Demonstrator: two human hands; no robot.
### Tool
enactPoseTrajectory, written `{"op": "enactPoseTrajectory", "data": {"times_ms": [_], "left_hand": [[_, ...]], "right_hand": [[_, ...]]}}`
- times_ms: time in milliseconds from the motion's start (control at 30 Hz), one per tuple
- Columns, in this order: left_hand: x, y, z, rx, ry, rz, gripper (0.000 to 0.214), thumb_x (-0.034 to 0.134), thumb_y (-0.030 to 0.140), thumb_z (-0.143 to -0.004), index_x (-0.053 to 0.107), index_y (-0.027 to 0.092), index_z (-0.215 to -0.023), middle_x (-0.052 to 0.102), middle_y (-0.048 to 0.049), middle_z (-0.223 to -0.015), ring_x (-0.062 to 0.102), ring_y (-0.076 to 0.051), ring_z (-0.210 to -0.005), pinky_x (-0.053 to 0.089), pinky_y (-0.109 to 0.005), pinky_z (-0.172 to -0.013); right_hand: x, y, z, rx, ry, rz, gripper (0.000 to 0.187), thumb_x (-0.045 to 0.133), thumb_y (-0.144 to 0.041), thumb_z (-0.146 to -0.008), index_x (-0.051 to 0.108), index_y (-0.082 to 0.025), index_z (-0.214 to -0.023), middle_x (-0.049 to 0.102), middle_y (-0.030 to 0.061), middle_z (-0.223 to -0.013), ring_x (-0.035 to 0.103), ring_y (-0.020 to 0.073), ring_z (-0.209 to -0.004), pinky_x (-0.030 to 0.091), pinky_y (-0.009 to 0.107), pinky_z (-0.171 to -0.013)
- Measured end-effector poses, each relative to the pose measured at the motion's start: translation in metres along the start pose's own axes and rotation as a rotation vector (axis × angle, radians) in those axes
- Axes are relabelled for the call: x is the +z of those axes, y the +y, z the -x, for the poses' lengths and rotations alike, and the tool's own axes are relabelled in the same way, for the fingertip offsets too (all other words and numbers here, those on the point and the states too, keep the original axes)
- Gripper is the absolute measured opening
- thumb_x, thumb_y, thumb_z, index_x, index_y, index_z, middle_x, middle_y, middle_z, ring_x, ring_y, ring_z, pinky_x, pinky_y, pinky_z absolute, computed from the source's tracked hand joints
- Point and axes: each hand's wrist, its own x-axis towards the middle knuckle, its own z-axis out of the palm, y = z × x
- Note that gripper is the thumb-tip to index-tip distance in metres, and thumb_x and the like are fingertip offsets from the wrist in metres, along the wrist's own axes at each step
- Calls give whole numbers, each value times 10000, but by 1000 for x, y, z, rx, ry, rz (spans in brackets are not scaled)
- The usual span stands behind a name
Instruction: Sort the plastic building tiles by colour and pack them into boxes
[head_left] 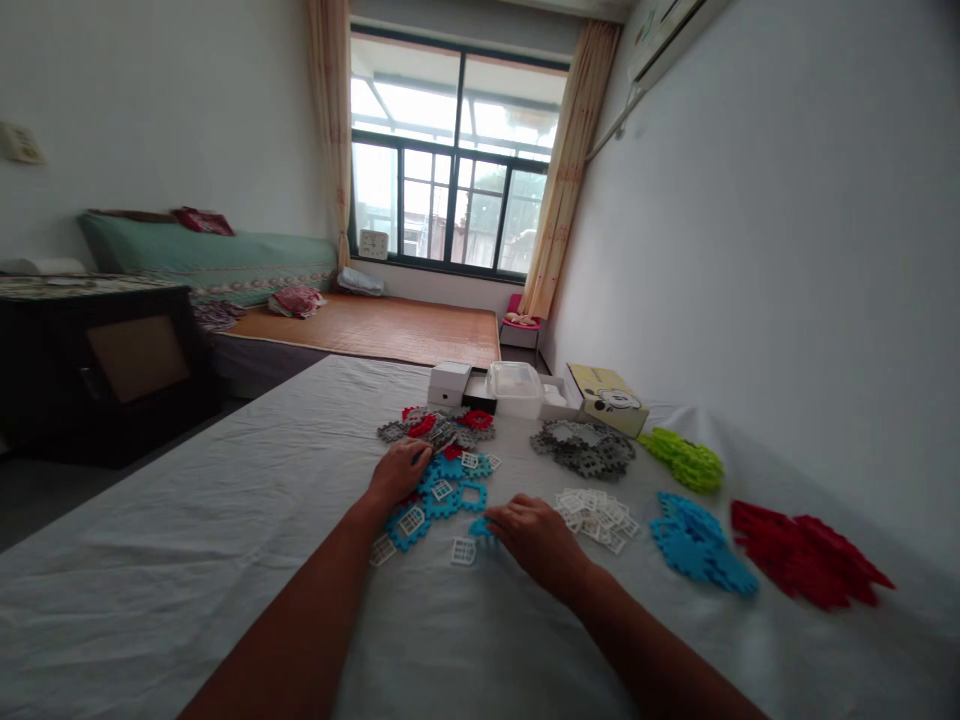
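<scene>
My right hand (pixel 536 535) pinches a small blue notched plastic piece (pixel 480 527) just above the cloth. Beside it lies a loose white window-frame piece (pixel 463 551). My left hand (pixel 401 470) rests at the left edge of a cluster of blue notched tiles (pixel 442 505), its fingers curled; whatever they hold, if anything, is hidden. Several white window frames lie on those tiles, and one blue tile (pixel 472 495) has an open square middle. Just beyond the left hand is a pile of grey and red notched pieces (pixel 450 430).
To the right lie white window frames (pixel 596 518), grey pieces (pixel 581 448), green pieces (pixel 684 458), blue pieces (pixel 701 543) and red pieces (pixel 810 555). A clear plastic box (pixel 515 388), a white box (pixel 448 382) and a yellow box (pixel 607 398) stand along the far edge.
</scene>
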Motion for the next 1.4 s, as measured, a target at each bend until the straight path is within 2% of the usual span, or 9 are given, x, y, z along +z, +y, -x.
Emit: {"op": "enactPoseTrajectory", "data": {"times_ms": [167,367,500,767,867,967,1067,1200,1400], "left_hand": [[-1,-3,-1,-10,-21,-13,327,404,370,-873,680,213,-955,673,-58,-1048,580,-204,-1002,405,-310,-928],[1,-9,-5,14,-19,-23,346,403,402,-860,684,220,-949,675,-51,-1044,587,-208,-995,419,-308,-927],[3,-11,-7,33,-21,-44,372,395,404,-859,684,201,-976,674,-66,-1055,588,-221,-997,421,-324,-928],[2,-9,-1,36,-11,-52,364,385,385,-875,683,205,-980,674,-60,-1044,591,-209,-991,421,-318,-923],[3,-8,1,32,5,-56,351,387,365,-884,681,202,-986,676,-61,-1040,587,-204,-992,414,-313,-924],[4,-7,1,18,6,-53,331,394,345,-887,684,205,-964,678,-58,-1027,583,-199,-989,408,-307,-921],[3,-4,2,12,4,-43,326,399,333,-889,689,197,-950,676,-65,-1028,580,-198,-987,407,-301,-915],[0,0,4,2,-2,-44,323,402,329,-894,688,198,-968,675,-67,-1030,578,-197,-991,397,-300,-923],[-1,1,3,-8,6,-40,302,416,319,-891,688,197,-938,681,-61,-999,590,-186,-962,403,-281,-895]], "right_hand": [[-37,78,51,372,215,-141,298,470,-439,-875,632,-235,-1020,706,38,-876,658,195,-777,514,299,-711],[-81,184,168,780,422,-86,303,528,-509,-788,617,-232,-872,715,98,-864,673,263,-797,519,386,-738],[-81,202,204,850,446,66,396,501,-532,-777,635,-197,-942,692,111,-963,660,263,-838,517,399,-765],[-54,205,186,682,342,137,394,451,-455,-805,652,-193,-1020,671,102,-1073,624,256,-944,459,429,-912],[-57,196,167,670,385,228,397,443,-458,-814,663,-180,-992,676,119,-1056,597,294,-1001,415,466,-953],[-60,154,124,615,387,139,383,439,-461,-842,655,-196,-1015,678,104,-1032,630,259,-898,471,425,-874],[-49,90,68,406,177,-169,319,482,-426,-850,663,-227,-1021,689,73,-986,649,205,-782,533,333,-704],[-17,25,4,84,24,-273,306,523,-321,-849,628,-289,-1135,654,44,-1139,578,224,-1067,474,351,-926],[29,8,-35,160,-46,-120,310,567,-309,-829,620,-273,-1132,638,58,-1159,530,254,-1121,425,329,-955]]}}
